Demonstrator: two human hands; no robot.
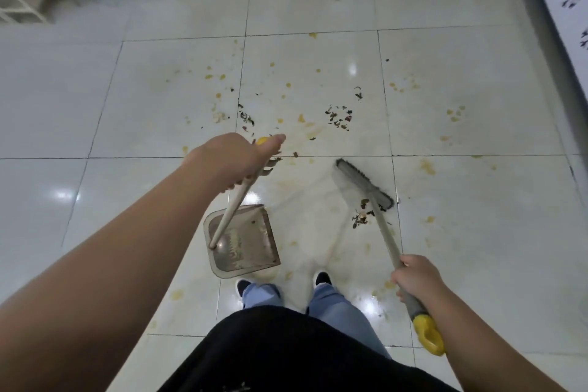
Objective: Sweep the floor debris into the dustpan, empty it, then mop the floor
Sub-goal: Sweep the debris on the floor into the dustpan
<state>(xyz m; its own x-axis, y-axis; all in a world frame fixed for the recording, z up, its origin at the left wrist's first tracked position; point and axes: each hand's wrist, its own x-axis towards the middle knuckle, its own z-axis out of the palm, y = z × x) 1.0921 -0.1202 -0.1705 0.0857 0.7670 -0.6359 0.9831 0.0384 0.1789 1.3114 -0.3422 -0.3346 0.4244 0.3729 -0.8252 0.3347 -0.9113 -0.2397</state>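
The right hand (413, 277) clenched the broom (366, 183), its head lying right of the dustpan (251, 245), whose handle the left hand (235, 159) gripped; a small debris pile (361, 218) lay beside the bristles.

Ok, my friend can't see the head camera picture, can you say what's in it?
A person's left hand holds a dustpan by its long handle, while the right hand holds a broom on the tiled floor, which has scattered crumbs and leaf bits.

dustpan (245, 240) on floor (477, 232), left of broom head (364, 184).
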